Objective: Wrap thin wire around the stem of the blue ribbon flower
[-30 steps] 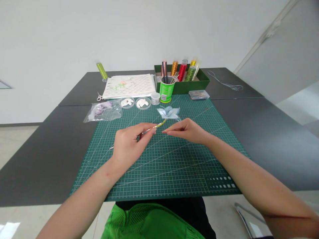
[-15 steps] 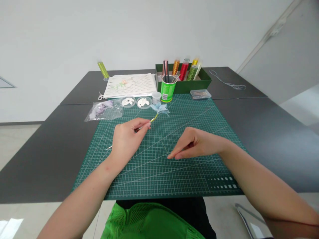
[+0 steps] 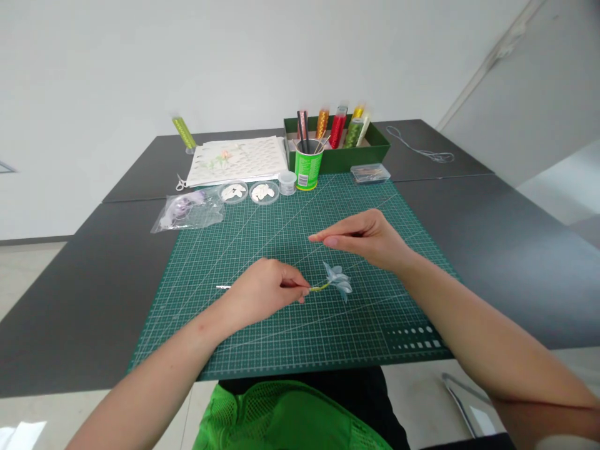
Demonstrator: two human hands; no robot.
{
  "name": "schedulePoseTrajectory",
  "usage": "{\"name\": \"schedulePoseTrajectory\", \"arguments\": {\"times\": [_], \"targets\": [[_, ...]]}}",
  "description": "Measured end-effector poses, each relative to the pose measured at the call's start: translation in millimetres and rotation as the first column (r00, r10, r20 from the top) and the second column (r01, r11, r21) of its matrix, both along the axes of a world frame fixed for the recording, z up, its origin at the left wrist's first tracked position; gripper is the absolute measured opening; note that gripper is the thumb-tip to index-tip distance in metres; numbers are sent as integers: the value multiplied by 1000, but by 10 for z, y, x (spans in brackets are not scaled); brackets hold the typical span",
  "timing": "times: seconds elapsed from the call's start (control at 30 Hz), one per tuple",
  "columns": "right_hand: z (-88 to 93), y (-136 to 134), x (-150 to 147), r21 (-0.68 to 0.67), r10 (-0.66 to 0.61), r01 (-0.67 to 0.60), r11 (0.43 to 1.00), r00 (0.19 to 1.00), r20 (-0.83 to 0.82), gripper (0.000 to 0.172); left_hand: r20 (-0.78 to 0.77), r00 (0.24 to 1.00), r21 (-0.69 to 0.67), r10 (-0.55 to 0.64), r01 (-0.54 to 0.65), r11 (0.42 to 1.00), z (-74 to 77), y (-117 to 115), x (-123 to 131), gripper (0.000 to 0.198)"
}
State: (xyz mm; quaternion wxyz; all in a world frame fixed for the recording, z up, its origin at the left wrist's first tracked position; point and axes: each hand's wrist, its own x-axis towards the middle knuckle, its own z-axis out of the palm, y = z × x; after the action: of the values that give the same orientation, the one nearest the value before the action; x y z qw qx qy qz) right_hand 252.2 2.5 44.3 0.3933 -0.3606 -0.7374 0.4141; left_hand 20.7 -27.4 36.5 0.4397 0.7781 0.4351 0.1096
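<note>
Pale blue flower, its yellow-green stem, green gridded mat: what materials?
Pale blue flower: thin, faintly glossy petals, likely ribbon or wrapped thread; too small to be sure.
Yellow-green stem: thin, straight, probably thread-wrapped wire, pinched in the left hand.
Green gridded mat: flat, matte, white printed lines, looks like a vinyl cutting mat.

I see a plain white wall (image 3: 234, 56) behind a dark grey table (image 3: 492, 237), pale glossy floor (image 3: 28, 275) either side, a grey panel (image 3: 539, 81) right, soft even daylight.
</note>
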Motion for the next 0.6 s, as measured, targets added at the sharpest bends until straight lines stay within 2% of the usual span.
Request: {"name": "schedulePoseTrajectory", "arguments": {"times": [0.17,0.4,0.6], "targets": [[-99,55,-43,21,-108,107,994,993,54,22,17,999,-9,-29,29,1000,38,-15,-5,16],[-237,177,-6,17,-110,109,994,981,160,25,24,1000,51,-15,14,999,93,-39,-14,14],[-349,265,27,-29,-44,52,998,975,219,32,68,997,127,26,-34,991,133,-43,-55,13]]}}
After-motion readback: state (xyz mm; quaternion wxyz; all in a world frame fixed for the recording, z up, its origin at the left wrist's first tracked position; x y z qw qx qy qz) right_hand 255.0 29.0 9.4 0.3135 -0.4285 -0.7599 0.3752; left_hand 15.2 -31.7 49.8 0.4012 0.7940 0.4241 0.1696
